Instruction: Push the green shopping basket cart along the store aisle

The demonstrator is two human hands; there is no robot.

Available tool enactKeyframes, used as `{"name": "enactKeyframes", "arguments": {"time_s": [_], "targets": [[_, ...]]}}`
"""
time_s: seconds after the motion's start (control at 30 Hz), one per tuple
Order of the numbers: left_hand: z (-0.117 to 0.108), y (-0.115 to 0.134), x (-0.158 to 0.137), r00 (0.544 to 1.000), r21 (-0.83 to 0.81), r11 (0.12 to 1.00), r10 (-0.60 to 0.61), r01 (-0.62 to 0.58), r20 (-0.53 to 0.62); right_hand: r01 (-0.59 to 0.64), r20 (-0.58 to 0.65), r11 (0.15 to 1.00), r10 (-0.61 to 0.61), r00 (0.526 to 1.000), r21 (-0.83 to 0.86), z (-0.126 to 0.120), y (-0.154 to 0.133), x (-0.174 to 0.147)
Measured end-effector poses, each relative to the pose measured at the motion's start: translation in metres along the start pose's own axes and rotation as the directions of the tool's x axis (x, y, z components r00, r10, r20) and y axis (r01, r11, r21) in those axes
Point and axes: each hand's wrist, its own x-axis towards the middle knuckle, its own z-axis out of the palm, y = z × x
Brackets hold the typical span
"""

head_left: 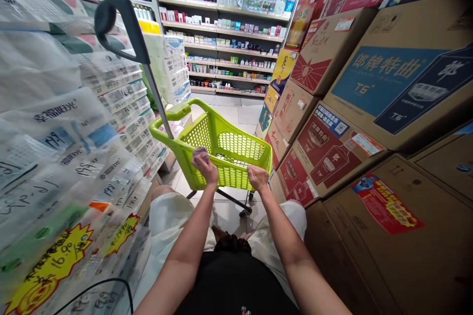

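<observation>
In front of my knees stands a lime-green shopping cart with a perforated plastic basket and a dark handle on a tall pole. My left hand is closed around a crumpled greyish-pink cloth, over the near side of the basket. Whether that hand also touches the rim I cannot tell. Farther right, my right hand is wrapped over the basket's near rim by the corner. The cart's wheels show on the floor below.
Wrapped paper packs are stacked high along the left, with yellow price signs. Large cardboard cartons form a wall close on the right. Shelves of small goods stand across the back, beyond the tiled floor.
</observation>
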Motion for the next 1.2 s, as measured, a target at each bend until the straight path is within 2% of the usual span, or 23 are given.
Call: {"name": "enactKeyframes", "arguments": {"time_s": [0.03, 0.1, 0.17, 0.27, 0.33, 0.43, 0.57, 0.67, 0.77, 0.87, 0.93, 1.03, 1.13, 1.2], "targets": [[0.004, -0.003, -0.017, 0.996, -0.019, 1.000, 0.016, -0.015, 0.088, -0.005, 0.005, 1.000, 0.005, 1.000, 0.007, 0.000, 0.000, 0.000], [0.009, -0.008, -0.046, 0.952, -0.075, 0.992, 0.115, -0.098, 0.282, -0.009, 0.014, 1.000, 0.009, 1.000, 0.008, -0.002, 0.002, 0.001], [0.009, -0.008, -0.056, 0.919, -0.105, 0.982, 0.182, -0.154, 0.349, -0.012, 0.014, 1.000, 0.012, 1.000, 0.000, -0.003, 0.005, 0.001], [0.004, 0.001, -0.031, 0.967, -0.065, 0.985, 0.171, -0.161, 0.188, -0.007, 0.011, 1.000, 0.007, 1.000, -0.023, -0.004, 0.011, -0.001], [0.000, 0.005, -0.010, 0.978, -0.036, 0.984, 0.176, -0.173, 0.113, 0.005, 0.009, 0.999, -0.004, 1.000, -0.035, -0.004, 0.014, -0.003], [-0.004, -0.001, -0.010, 0.962, -0.005, 0.980, 0.197, -0.200, 0.190, 0.003, -0.007, 1.000, -0.003, 1.000, -0.031, -0.004, 0.017, -0.008], [-0.010, -0.028, -0.060, 0.922, -0.040, 0.995, 0.103, -0.095, 0.374, -0.012, -0.017, 1.000, 0.012, 1.000, -0.007, -0.006, 0.014, -0.011], [-0.013, -0.042, -0.082, 0.898, -0.091, 0.996, 0.057, -0.019, 0.435, -0.022, -0.019, 1.000, 0.021, 1.000, -0.019, -0.007, 0.012, -0.012], [-0.015, -0.043, -0.072, 0.913, -0.098, 0.988, 0.145, -0.116, 0.382, -0.010, -0.030, 1.000, 0.010, 1.000, -0.016, -0.005, 0.013, -0.013], [-0.016, -0.039, -0.053, 0.900, -0.083, 0.969, 0.246, -0.232, 0.359, 0.004, -0.056, 1.000, -0.003, 0.998, 0.003, -0.001, 0.014, -0.013], [-0.019, -0.038, -0.050, 0.894, -0.074, 0.975, 0.222, -0.210, 0.390, 0.002, -0.061, 1.000, -0.002, 0.998, 0.005, -0.001, 0.013, -0.013], [-0.029, -0.044, -0.061, 0.907, -0.050, 0.993, 0.120, -0.109, 0.404, -0.004, -0.067, 1.000, 0.004, 0.998, 0.008, 0.000, 0.013, -0.014], [-0.038, -0.054, -0.066, 0.936, -0.042, 0.997, 0.072, -0.061, 0.345, 0.013, -0.112, 1.000, -0.010, 0.994, 0.025, 0.003, 0.015, -0.015], [-0.039, -0.056, -0.056, 0.959, -0.042, 0.998, 0.064, -0.054, 0.277, 0.040, -0.158, 0.999, -0.034, 0.987, 0.031, 0.007, 0.017, -0.015]]}}
